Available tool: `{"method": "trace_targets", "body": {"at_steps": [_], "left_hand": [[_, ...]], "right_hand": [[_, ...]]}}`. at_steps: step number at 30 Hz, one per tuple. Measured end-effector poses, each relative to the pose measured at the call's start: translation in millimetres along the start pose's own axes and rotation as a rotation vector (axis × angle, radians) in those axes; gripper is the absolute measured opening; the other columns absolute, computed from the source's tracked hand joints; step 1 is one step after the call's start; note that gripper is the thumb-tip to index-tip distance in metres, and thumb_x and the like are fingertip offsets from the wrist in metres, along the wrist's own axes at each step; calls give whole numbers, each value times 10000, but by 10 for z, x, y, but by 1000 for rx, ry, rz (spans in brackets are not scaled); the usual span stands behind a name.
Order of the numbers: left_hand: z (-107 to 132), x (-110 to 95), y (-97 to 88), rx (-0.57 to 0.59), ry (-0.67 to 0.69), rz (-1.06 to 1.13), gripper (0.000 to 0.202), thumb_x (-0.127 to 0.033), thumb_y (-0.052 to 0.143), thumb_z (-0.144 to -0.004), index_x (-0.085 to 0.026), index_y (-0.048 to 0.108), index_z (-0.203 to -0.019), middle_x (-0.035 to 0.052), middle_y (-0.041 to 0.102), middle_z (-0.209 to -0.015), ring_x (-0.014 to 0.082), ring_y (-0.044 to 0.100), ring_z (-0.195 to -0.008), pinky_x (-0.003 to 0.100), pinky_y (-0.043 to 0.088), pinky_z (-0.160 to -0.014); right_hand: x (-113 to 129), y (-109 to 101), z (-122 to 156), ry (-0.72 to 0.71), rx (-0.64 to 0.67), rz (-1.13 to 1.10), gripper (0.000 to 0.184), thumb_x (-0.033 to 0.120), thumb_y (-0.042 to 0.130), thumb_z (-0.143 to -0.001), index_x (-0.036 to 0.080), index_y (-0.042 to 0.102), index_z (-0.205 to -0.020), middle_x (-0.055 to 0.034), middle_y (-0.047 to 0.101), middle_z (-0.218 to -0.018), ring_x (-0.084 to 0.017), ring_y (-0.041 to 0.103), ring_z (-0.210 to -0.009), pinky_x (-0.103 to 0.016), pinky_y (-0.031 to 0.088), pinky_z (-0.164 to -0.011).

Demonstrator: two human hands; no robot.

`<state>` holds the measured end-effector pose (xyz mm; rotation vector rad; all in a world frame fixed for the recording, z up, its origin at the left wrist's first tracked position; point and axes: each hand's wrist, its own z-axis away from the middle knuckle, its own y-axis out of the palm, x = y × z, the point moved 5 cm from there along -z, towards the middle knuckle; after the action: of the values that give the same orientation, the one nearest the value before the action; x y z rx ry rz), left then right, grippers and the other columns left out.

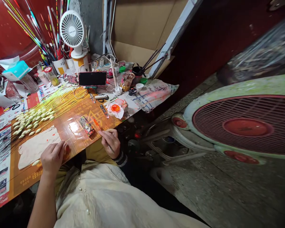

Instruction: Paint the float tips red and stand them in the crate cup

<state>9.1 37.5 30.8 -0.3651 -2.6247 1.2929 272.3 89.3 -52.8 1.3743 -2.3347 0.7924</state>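
My left hand [52, 157] is closed in a pinch at the table's front edge, and a thin pale stick [68, 139] pokes out past its fingertips. A pale oval bead-like body [35, 162] shows at the hand's other side; I cannot tell if it belongs to the stick. In my right hand [111, 143] is a paintbrush [97, 123], its bristles orange and pointing away from me. Between the hands lies a paint-spattered block [86, 126]. Beyond the brush, a small dish of orange paint [115, 108] rests on white tissue. A wrinkled cream cloth [39, 146] lies left.
Several pale oval bodies on thin stems [34, 118] lie at the left. Behind stand a phone [92, 79], a white fan [72, 30], cups of brushes and rods [60, 66], and paint pots [140, 86]. A larger green-rimmed fan [242, 88] is on my right.
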Motion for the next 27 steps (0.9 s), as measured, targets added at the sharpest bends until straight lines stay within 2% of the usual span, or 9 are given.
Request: {"method": "trace_targets", "body": {"at_steps": [5,20,27], "left_hand": [[-11,-10,-6,-6,14,-18,136,-248,620,-929,-204,690,-1038,27,746,-840,148,688,-745,255,477,-677],[-1,-38,-5,-8,13,-30,131,-264,626,-929,-190,702,-1006,32,733,-825,146,668,-728,245,453,-666],[13,-32,13,-10,-1,-20,134,-268,623,-929,-200,703,-1013,31,727,-816,142,661,-717,249,453,-667]], "right_hand": [[34,-42,-40,-20,-57,-33,458,123,520,-928,252,568,-1364,-75,701,-1112,-204,586,-997,-415,530,-873],[50,-37,-45,-41,-66,-14,406,131,536,-918,245,616,-1299,-77,704,-1083,-202,601,-977,-425,533,-868],[67,-98,-15,-38,-68,-13,397,120,521,-917,235,612,-1286,-85,698,-1065,-205,605,-978,-428,537,-852]]}}
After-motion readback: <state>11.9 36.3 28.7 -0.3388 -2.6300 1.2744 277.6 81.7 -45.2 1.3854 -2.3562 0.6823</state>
